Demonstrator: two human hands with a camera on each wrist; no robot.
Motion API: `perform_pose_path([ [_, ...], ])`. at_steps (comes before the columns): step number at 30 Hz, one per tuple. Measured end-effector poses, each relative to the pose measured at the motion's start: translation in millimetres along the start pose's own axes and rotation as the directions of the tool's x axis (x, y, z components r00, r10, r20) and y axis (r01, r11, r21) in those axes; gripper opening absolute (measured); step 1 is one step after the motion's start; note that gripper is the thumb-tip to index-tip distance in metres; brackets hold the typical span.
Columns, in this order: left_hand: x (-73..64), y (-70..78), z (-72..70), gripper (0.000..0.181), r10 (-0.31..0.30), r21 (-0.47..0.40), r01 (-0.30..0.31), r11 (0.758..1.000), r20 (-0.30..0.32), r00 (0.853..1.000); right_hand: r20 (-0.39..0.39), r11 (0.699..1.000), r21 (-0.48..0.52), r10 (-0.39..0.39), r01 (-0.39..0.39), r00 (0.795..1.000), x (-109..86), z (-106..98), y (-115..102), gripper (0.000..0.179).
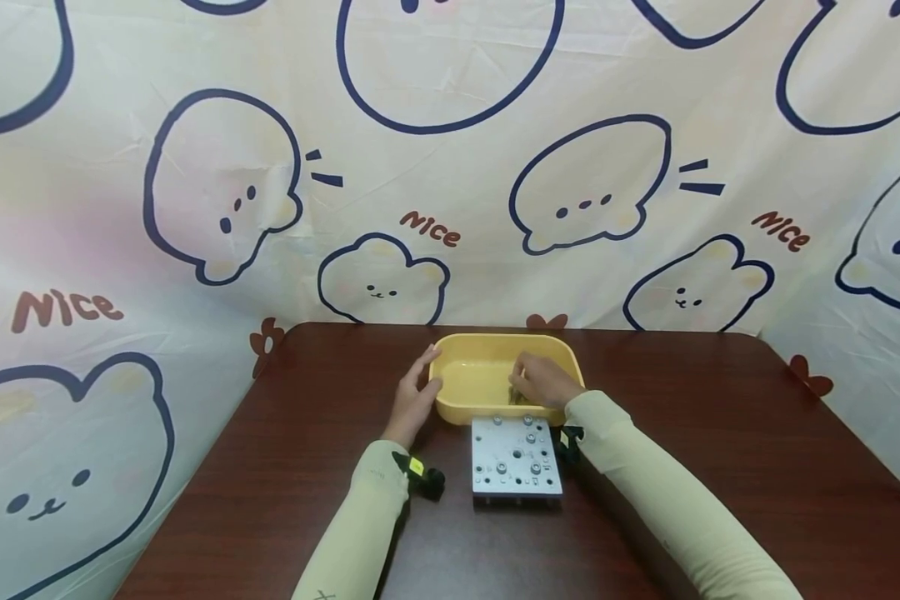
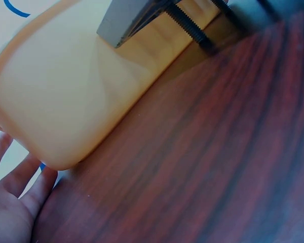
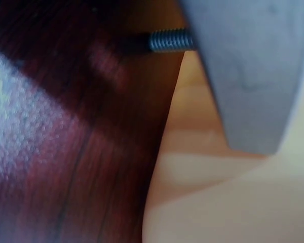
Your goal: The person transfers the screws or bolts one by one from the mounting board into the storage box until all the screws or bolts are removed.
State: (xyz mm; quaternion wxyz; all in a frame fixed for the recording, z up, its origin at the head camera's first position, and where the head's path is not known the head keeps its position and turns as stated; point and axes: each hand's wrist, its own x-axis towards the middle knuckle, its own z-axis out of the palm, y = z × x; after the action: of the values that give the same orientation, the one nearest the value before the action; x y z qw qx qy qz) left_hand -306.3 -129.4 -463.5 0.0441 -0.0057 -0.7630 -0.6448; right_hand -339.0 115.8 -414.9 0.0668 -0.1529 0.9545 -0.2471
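Note:
A yellow plastic basin [image 1: 506, 410] stands on the table, directly behind a silver metal plate [image 1: 487, 450]. My left hand [image 1: 412, 400] rests at the basin's left end with its fingers loosely extended; in the left wrist view the fingers [image 2: 21, 174] spread along the basin's outer wall [image 2: 55, 101]. My right hand [image 1: 543, 381] reaches over the front rim into the basin, fingers bent down at small metal pieces [image 1: 515, 397] near the front wall. Whether the fingertips pinch one is too small to tell. The right wrist view shows no fingers, only the plate's edge [image 3: 253, 86] and the basin.
Several bolts [image 1: 501, 468] sit in the plate, among open holes. Threaded ends [image 2: 187, 23] stick out below, and the plate stands raised off the dark wooden table [image 1: 285, 467]. A printed cloth [image 1: 480, 183] hangs behind the table.

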Motion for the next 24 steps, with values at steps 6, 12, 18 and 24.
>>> perform_pose_path([
  [6,0.3,-1.2,2.0,0.050,-0.016,0.009,0.016,1.000,-0.002,1.000,-0.018,1.000,0.022,0.013,-0.012,1.000,-3.0,-3,1,0.012],
  [12,1.3,-1.7,3.8,0.049,-0.007,0.017,0.007,1.000,0.006,1.000,-0.084,0.995,0.092,-0.023,0.031,0.996,-8.2,-9,6,0.017],
  [18,1.3,-0.1,2.9,0.049,0.000,0.014,0.000,1.000,0.009,1.000,-0.149,0.984,0.167,-0.032,0.057,0.988,-20.6,-18,16,0.022],
  [24,0.2,-0.4,0.8,0.047,0.003,0.004,-0.003,1.000,0.006,1.000,-0.270,0.969,0.229,-0.031,0.095,0.962,-39.6,-23,26,0.022],
])
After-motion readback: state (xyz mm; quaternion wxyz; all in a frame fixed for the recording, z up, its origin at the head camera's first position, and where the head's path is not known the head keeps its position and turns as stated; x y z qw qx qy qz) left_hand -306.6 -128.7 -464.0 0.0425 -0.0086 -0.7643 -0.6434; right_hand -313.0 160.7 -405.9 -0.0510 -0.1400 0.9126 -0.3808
